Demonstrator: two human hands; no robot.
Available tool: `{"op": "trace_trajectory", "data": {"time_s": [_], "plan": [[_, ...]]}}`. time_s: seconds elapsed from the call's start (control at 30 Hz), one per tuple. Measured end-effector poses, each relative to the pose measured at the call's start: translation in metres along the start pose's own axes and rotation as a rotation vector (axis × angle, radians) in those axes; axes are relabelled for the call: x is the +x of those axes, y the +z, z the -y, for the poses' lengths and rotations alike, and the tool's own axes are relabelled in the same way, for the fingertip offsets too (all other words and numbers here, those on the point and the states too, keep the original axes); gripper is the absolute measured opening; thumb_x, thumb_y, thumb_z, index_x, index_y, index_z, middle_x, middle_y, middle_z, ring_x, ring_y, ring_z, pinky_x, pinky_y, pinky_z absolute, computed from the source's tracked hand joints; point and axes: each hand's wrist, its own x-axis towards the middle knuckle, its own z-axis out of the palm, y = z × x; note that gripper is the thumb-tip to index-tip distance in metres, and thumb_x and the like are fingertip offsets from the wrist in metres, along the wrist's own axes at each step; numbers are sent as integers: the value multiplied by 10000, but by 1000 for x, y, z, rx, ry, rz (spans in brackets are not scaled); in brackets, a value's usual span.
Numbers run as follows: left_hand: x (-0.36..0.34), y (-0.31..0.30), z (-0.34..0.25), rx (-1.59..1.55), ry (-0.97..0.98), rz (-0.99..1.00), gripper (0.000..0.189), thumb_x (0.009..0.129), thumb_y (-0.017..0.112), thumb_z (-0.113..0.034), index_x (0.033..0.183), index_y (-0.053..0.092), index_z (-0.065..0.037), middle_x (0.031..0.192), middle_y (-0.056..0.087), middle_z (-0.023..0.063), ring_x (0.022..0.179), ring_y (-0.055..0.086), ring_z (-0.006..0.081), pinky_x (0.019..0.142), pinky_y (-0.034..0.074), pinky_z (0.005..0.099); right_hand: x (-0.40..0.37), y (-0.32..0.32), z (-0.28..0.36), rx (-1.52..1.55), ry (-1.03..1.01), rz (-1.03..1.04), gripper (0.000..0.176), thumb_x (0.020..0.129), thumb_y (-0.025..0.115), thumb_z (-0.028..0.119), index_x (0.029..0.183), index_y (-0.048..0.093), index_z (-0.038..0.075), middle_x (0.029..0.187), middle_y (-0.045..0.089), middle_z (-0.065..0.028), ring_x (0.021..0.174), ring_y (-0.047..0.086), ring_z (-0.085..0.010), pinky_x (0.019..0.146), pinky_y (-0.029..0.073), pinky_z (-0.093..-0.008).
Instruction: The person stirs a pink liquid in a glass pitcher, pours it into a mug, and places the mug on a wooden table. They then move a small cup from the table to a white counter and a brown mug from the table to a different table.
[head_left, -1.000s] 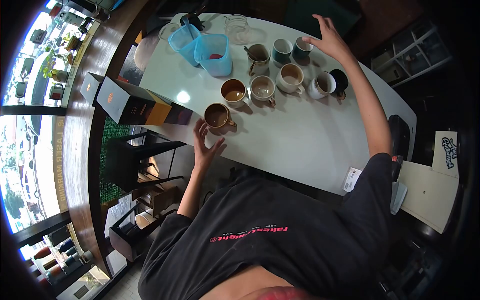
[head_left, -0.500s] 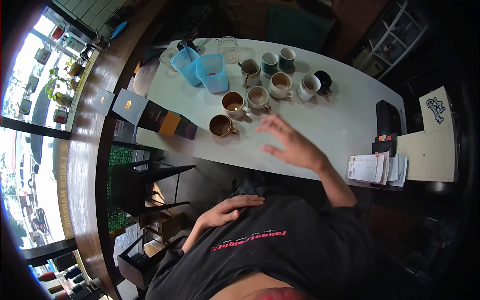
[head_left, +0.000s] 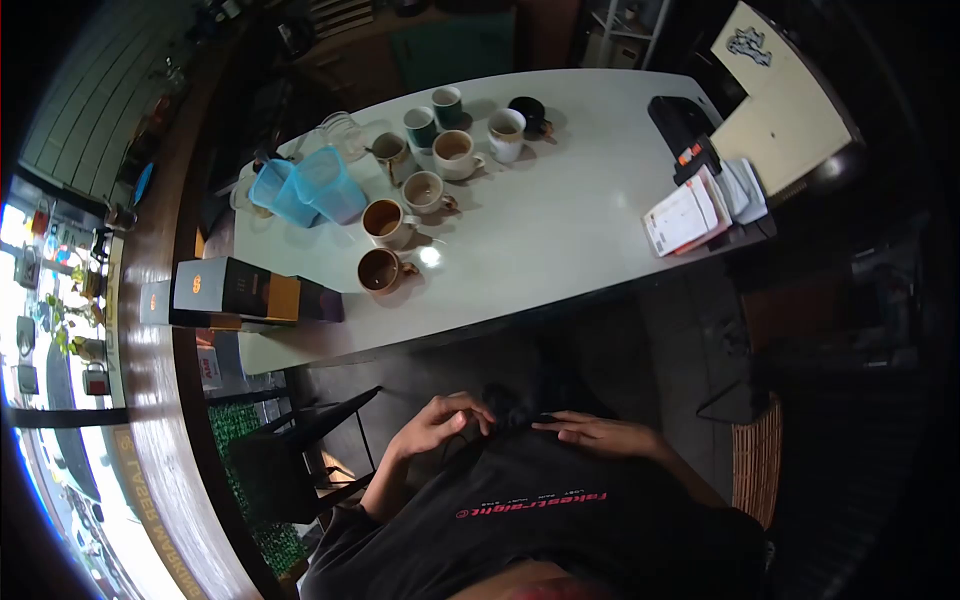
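Observation:
My left hand (head_left: pixel 438 424) rests at the front of the dark T-shirt (head_left: pixel 560 480), its fingers loosely extended with nothing in them. Opposite it, my right hand (head_left: pixel 598 436) lies with straight fingers against the shirt hem, also holding nothing. Both are apart from the white table (head_left: pixel 570 220) in front. Nearest to them on it is a brown mug (head_left: pixel 381 272), upright. Behind it stand a mug with a rust-brown inside (head_left: pixel 388 222), a beige mug (head_left: pixel 427 192) and a wider cream mug (head_left: pixel 456 155). A white-and-brown mug (head_left: pixel 507 134) is farther right, beside a black mug (head_left: pixel 528 117).
Two blue plastic pitchers (head_left: pixel 330 187) and a glass jar (head_left: pixel 344 136) stand at the table's left. Green-and-white cups (head_left: pixel 420 127) are at the back. Dark boxes (head_left: pixel 235 290) sit at the left corner, envelopes (head_left: pixel 685 212) at the right. A black chair (head_left: pixel 270 465) stands left.
My right hand has drawn back from over the table to the shirt. My left hand has shifted slightly. The view has turned; the mugs appear farther left in it.

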Motion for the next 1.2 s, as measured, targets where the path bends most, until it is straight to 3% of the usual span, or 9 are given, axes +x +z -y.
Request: {"op": "trace_trajectory", "data": {"time_s": [0.23,0.57,0.63,0.7,0.87,0.93,1.0,1.07,1.2], "plan": [[43,77,-13,213,-12,267,748,994,335,-620,1417,478,-20,1492,434,172,1410,338,339,1151,244,461,-61,19,-23,59,-2,-201,509,1026,420,483,1326,595,110,1424,498,-159,1292,507,-306,1074,392,-360],[135,183,8,166,-67,358,766,1006,261,-626,1210,616,22,1183,631,144,1153,551,280,1040,370,404,-233,29,-126,8,-66,-504,455,995,543,412,1132,665,-4,1271,602,-128,958,673,-251,863,504,-329],[169,234,3,102,-67,131,714,996,336,-621,1025,635,27,1000,651,91,1005,605,204,956,429,352,-279,31,-162,155,-226,-729,326,954,636,303,1089,665,7,1230,605,-109,1000,651,-244,882,494,-334],[208,282,9,138,-31,32,641,1017,369,-565,1066,624,21,1010,640,77,1000,585,174,942,430,329,-331,21,-159,13,-253,-940,262,935,654,234,1070,657,10,1227,595,-112,1052,628,-250,901,487,-345],[294,387,23,201,-84,155,554,1030,408,-499,1103,620,8,1036,633,70,1011,564,163,934,418,315,-442,-5,-147,-511,-287,-1784,218,944,544,174,1121,599,60,1255,527,-168,1192,532,-354,962,460,-460],[317,417,27,202,-87,227,512,1030,437,-471,1113,618,2,1037,631,63,1009,558,155,936,416,312,-487,-14,-134,-833,-495,-2084,261,965,470,250,1163,561,105,1237,485,-173,1131,540,-380,900,479,-543],[332,439,39,87,-161,314,472,1030,461,-444,1113,623,-8,1041,629,55,1012,547,145,943,414,315,-543,-12,-134,-1398,-673,-2098,451,994,319,415,1313,432,117,1287,516,-177,1252,460,-311,1022,386,-604],[348,453,35,134,-197,316,463,1024,480,-438,1115,619,-5,1046,623,53,1002,544,140,932,423,309,-554,-33,-103,-1517,-1817,-2411,426,997,298,467,1253,464,169,1224,522,-112,1231,437,-291,995,376,-619],[389,466,46,102,-186,308,463,1023,484,-440,1114,614,-5,1042,620,52,985,546,141,918,432,305,-590,-30,-96,-1758,-1626,-1948,586,946,272,583,1313,458,166,1321,485,-103,1316,349,-296,1057,269,-618]]}}
